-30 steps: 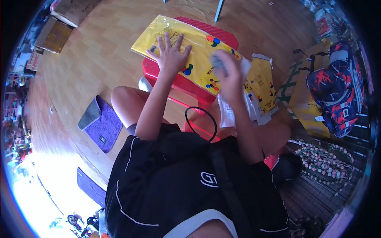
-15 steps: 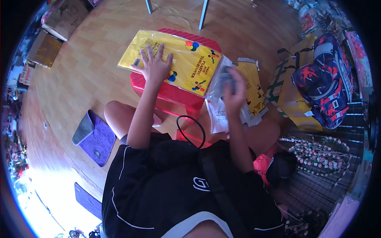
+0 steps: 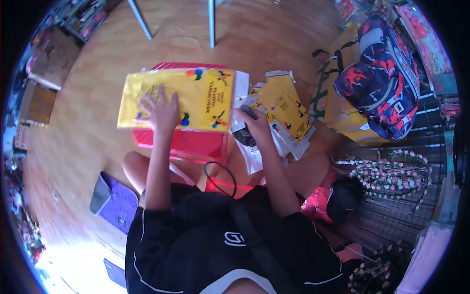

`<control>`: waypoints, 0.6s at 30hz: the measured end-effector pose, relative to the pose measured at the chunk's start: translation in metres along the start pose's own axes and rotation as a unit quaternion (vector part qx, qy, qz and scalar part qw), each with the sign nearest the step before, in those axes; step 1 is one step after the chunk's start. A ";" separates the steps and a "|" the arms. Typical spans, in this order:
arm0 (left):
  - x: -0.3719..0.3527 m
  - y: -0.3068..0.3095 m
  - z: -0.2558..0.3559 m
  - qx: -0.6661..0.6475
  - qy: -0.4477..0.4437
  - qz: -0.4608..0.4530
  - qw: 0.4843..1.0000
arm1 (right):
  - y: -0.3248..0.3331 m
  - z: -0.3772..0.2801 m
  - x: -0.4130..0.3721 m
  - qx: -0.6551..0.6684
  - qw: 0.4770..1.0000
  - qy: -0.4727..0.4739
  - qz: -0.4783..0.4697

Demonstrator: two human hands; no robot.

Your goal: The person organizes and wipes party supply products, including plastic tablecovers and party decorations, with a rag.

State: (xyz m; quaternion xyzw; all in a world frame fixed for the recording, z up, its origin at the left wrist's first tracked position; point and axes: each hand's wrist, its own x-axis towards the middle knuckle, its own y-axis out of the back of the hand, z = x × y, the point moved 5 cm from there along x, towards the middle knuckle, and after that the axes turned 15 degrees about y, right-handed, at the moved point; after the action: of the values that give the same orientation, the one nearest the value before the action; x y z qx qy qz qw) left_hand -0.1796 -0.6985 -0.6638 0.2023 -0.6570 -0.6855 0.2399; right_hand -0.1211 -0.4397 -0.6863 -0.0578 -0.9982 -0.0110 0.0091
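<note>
the yellow package [image 3: 198, 93] lies on the red stool [image 3: 183, 147], directly under the left hand [image 3: 162, 116], and extends toward 3 o'clock from it. the left hand is palm-down, fingers spread. the right hand [image 3: 257, 128] pinches a dark object [image 3: 244, 137] just beside the package's 3 o'clock edge; the package lies at 10 o'clock from this hand. further yellow packets [image 3: 286, 105] lie at 2 o'clock. package label: "plastic tablecover"; the line above it is too small to read.

Left hand [image 3: 162, 113] on yellow packet [image 3: 198, 95], dark object [image 3: 244, 136] seemingly in right hand [image 3: 259, 126]
</note>
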 end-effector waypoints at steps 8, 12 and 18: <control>-0.058 0.141 0.171 -0.131 -0.616 -0.162 0.759 | 0.046 -0.064 0.039 -0.082 0.965 0.203 -0.142; -0.089 0.212 0.265 -0.092 -0.769 -0.253 0.580 | 0.089 -0.174 0.046 -0.152 0.935 0.274 -0.163; -0.153 0.323 0.324 -0.099 -0.811 -0.365 0.445 | 0.178 -0.315 0.006 -0.150 0.951 0.251 -0.106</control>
State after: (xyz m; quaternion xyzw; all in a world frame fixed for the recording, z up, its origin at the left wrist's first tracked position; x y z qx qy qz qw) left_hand -0.2283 -0.3542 -0.3293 -0.2499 -0.3455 -0.6219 -0.6568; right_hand -0.1006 -0.2699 -0.3672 0.0527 -0.9510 -0.1753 0.2491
